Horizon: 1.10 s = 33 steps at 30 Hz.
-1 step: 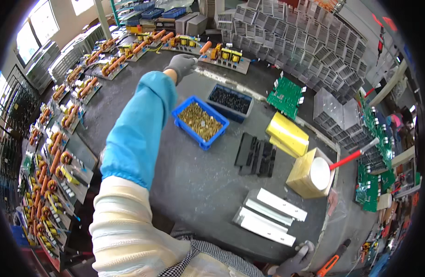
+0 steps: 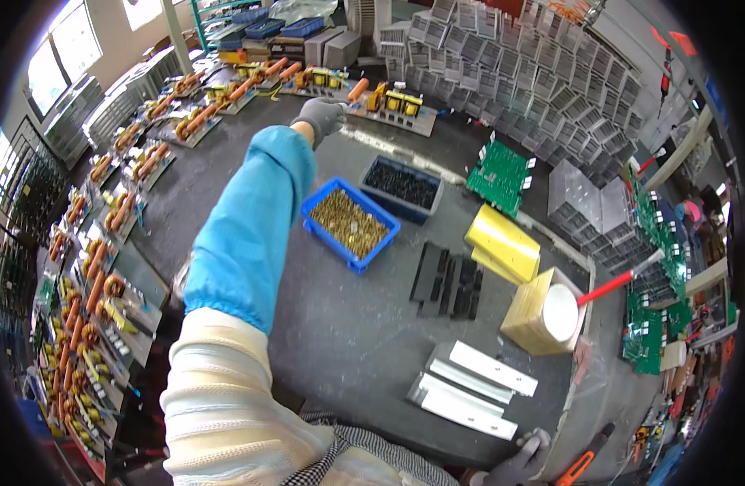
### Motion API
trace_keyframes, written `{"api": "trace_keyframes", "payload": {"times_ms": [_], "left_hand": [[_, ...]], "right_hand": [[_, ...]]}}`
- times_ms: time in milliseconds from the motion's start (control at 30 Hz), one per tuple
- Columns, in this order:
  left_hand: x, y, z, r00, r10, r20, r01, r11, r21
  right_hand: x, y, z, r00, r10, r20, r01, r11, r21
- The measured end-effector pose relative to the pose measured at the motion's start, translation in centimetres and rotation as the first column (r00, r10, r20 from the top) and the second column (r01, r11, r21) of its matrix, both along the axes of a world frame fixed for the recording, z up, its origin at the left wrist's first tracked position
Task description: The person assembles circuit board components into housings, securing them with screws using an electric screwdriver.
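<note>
My left hand [image 2: 322, 117], in a grey glove, reaches across the black table to the far side. Its fingers are bent and closed at the left end of a circuit board [image 2: 425, 121] that carries an orange cylinder and yellow coils. My right hand [image 2: 520, 462], also gloved in grey, rests low by the near right table edge with fingers curled. Whatever it may hold is hidden. White metal strips [image 2: 478, 411] lie just beyond it, and an orange-and-black hand tool [image 2: 579, 466] is to its right.
Mid-table stand a blue tray [image 2: 320, 230] of brass-coloured parts and a dark bin [image 2: 429, 212] of black pieces. Black strips [image 2: 427, 279], yellow sheets [image 2: 506, 243], a green board [image 2: 500, 174] and a box [image 2: 524, 320] with a red-handled brush lie rightward. Stacked metal housings [image 2: 510, 73] line the back.
The view has shifted very slightly. My left hand stays at the end of the board, a touch further right in the picture. My right hand is still at the table edge.
</note>
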<state>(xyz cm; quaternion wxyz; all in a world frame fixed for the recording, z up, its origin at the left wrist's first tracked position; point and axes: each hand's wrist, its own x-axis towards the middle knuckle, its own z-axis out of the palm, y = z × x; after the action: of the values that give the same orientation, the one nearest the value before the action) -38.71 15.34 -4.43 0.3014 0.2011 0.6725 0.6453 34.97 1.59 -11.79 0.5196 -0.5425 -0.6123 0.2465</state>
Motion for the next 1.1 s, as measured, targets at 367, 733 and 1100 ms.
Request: {"api": "trace_keyframes", "payload": {"times_ms": [367, 733, 1100], "left_hand": [[-11.8, 12.9, -5.2, 0.766, -0.203, -0.610, -0.356, 0.656, -0.666], [-2.7, 4.4, 0.6, 0.654, -0.357, -0.667, -0.300, 0.688, -0.661], [-2.1, -21.2, 0.5, 0.708, -0.277, -0.650, -0.495, 0.462, -0.736]], "right_hand": [[-4.6, -0.1, 3.2, 0.979, -0.192, 0.071, 0.202, 0.962, -0.183], [-6.2, 0.9, 4.4, 0.990, -0.117, 0.073, 0.132, 0.957, -0.257], [-3.1, 1.5, 1.4, 1.000, 0.019, -0.023, -0.022, 0.990, -0.142]]}}
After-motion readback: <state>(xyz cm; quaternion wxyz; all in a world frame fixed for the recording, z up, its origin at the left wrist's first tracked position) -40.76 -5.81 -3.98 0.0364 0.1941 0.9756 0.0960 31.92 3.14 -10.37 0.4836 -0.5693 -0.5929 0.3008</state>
